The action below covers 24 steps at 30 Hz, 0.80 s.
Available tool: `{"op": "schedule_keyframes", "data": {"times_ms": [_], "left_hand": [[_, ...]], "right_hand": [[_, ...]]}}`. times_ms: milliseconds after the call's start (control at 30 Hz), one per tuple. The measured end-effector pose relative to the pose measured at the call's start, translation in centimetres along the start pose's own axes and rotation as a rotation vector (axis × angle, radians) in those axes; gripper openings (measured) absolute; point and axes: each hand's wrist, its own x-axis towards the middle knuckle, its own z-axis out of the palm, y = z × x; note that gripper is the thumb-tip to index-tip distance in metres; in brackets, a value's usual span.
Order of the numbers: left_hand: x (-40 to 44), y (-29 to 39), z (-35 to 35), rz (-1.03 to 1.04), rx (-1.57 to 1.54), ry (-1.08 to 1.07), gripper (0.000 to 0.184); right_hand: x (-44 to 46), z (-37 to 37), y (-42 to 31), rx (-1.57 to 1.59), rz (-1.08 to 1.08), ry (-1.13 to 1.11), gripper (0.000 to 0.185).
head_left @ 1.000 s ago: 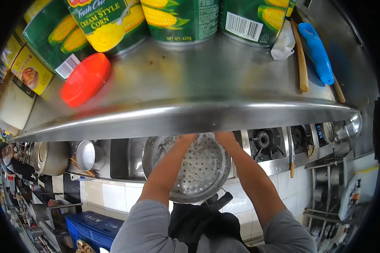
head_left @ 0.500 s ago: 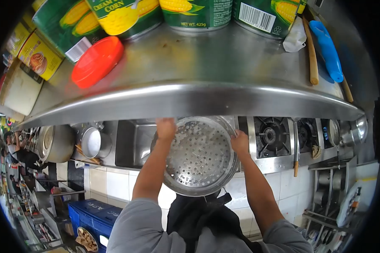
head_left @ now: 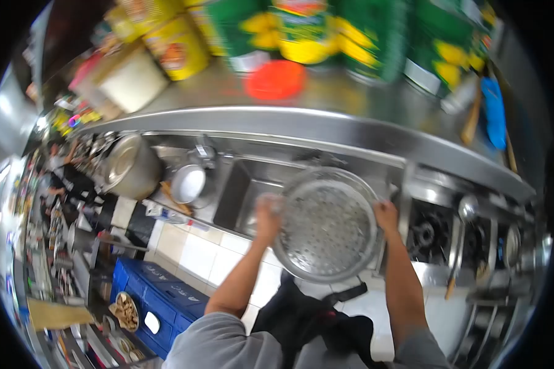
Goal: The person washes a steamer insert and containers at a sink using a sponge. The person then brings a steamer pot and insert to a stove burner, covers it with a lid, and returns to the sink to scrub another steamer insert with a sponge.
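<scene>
A large round metal pan with a perforated bottom (head_left: 329, 227) is held in front of the body, over the front edge of the sink (head_left: 234, 200). My right hand (head_left: 386, 216) is closed on its right rim. On the left side of the pan is my left hand (head_left: 268, 215), blurred by motion; its fingers are smeared, so its grip cannot be made out. Both forearms reach forward from grey sleeves, with a black apron (head_left: 314, 320) between them.
Above runs a steel shelf (head_left: 215, 122) with green corn cans (head_left: 372, 37) and a red lid (head_left: 276, 80). Gas burners (head_left: 428, 234) are at the right. A small pot (head_left: 189, 183) and a large pot (head_left: 129, 166) stand left. Blue crates (head_left: 160, 295) sit below; people are far left.
The view has turned and pulled back, showing more of the sink. The hands, earlier near the pan's far side, are now at its left and right sides.
</scene>
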Motion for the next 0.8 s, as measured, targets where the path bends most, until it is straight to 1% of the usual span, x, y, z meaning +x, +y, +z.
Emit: {"op": "schedule_keyframes", "data": {"times_ms": [33,67,100,133,167,200,233,267,300,333,367,400,467,500,567,600,633,667,700,733,767,800], "left_hand": [[-0.8,-1.7,3.1,-0.075,-0.289,-0.035,0.039],[-0.8,0.1,2.5,0.079,-0.006,-0.11,0.04],[-1.1,0.4,3.1,0.192,0.13,-0.087,0.035],[-1.5,0.4,3.5,0.3,0.266,-0.072,0.031],[-1.8,0.5,2.8,0.339,0.261,-0.131,0.028],[-2.3,0.6,2.1,0.38,0.252,-0.198,0.026],[-2.7,0.3,1.9,0.416,0.212,-0.266,0.026],[-3.4,0.0,2.0,0.456,0.17,-0.338,0.025],[-4.5,-0.8,3.1,0.44,0.137,-0.402,0.026],[-5.6,-1.3,4.0,0.428,0.104,-0.47,0.028],[-7.0,-1.6,4.7,0.415,0.156,-0.501,0.025],[-7.9,-1.4,4.8,0.404,0.208,-0.532,0.023],[-8.2,0.6,3.7,0.182,0.261,-0.858,0.026],[-8.1,1.3,3.4,0.191,0.258,-0.855,0.026],[-7.9,2.6,3.6,0.141,0.104,-1.12,0.033],[-8.1,3.4,4.0,0.152,0.099,-1.134,0.033],[-8.4,4.4,4.7,0.14,0.002,-1.157,0.034],[-8.8,5.6,5.6,0.133,-0.096,-1.186,0.035],[-9.4,5.1,8.6,0.153,-0.191,-1.154,0.035],[-11.0,4.9,12.4,0.188,-0.301,-1.149,0.036],[-11.5,5.9,13.5,0.168,-0.361,-1.099,0.031],[-12.2,7.2,14.2,-0.046,-0.461,-1.031,0.029]], "right_hand": [[-0.7,-1.2,-1.3,0.078,0.07,-0.007,0.034],[-1.9,-2.3,-0.7,0.175,0.045,-0.028,0.036],[-4.3,-5.0,-3.2,0.007,0.025,0.013,0.037],[-7.6,-6.5,-4.0,-0.001,0.055,0.066,0.038],[-10.8,-6.0,3.2,-0.148,0.013,-0.074,0.039],[-14.7,-7.7,-3.2,0.322,0.503,-0.018,0.041],[-18.5,-7.8,-0.6,0.327,0.773,-0.183,0.04],[-22.2,-7.7,-2.5,0.397,0.766,-0.171,0.041],[-26.4,-4.2,2.2,0.56,0.958,0.019,0.048],[-26.4,-4.7,-2.9,0.718,1.011,-0.049,0.051],[-26.4,-5.3,-8.5,0.88,1.062,-0.119,0.053],[-26.3,-4.6,-7.9,0.88,1.052,-0.12,0.053],[-26.3,-3.6,-6.4,0.896,1.121,0.046,0.049],[-25.7,-3.6,-6.6,0.899,1.115,0.054,0.049],[-23.9,-4.9,-9.6,1.143,1.082,0.048,0.043],[-22.8,-4.6,-8.6,1.197,1.136,0.152,0.04],[-21.3,-5.1,-10.9,1.245,1.113,0.235,0.037],[-20.3,-5.3,-10.3,1.231,1.092,0.218,0.037],[-18.7,-5.9,-11.9,1.207,1.052,0.13,0.04],[-17.4,-6.4,-12.0,1.146,1.017,0.042,0.041],[-16.2,-7.2,-13.7,1.185,0.98,-0.037,0.043],[-15.3,-7.4,-12.7,1.123,0.981,0.012,0.046]]}}
